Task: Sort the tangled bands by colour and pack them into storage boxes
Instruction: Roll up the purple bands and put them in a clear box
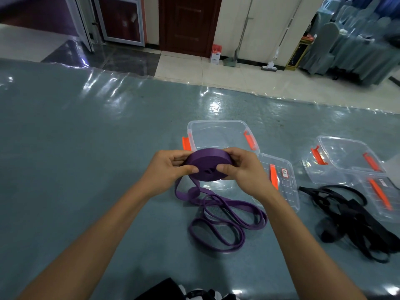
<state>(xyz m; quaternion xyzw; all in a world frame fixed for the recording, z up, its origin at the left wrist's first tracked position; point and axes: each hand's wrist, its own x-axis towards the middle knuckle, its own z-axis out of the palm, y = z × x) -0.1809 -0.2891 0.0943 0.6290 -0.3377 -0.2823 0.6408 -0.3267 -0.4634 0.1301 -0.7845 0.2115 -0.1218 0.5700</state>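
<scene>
Nearest on the grey-blue plastic-covered tabletop: a loose purple flat rubber band lying in slack loops at centre, one end rising to the hands. Off to the right, well apart from it, a heap of tangled black flat bands, still unsorted.

Above the purple loops, both hands grip a tight flat coil of purple band, held clear of the tabletop. Left hand wraps the coil's left edge, thumb pressed on top. Right hand closes on the right edge, thumb likewise on top.

Just beyond the hands: an open clear plastic storage box with orange latches, apparently empty, its clear lid lying to its near right. A second open clear plastic box stands farther right, beside the black heap.

Step in hand, as judged: rolling up the purple band. Next move calls for winding in the slack tail while keeping thumbs down so the coil does not spring open, then setting it into the box just beyond.
</scene>
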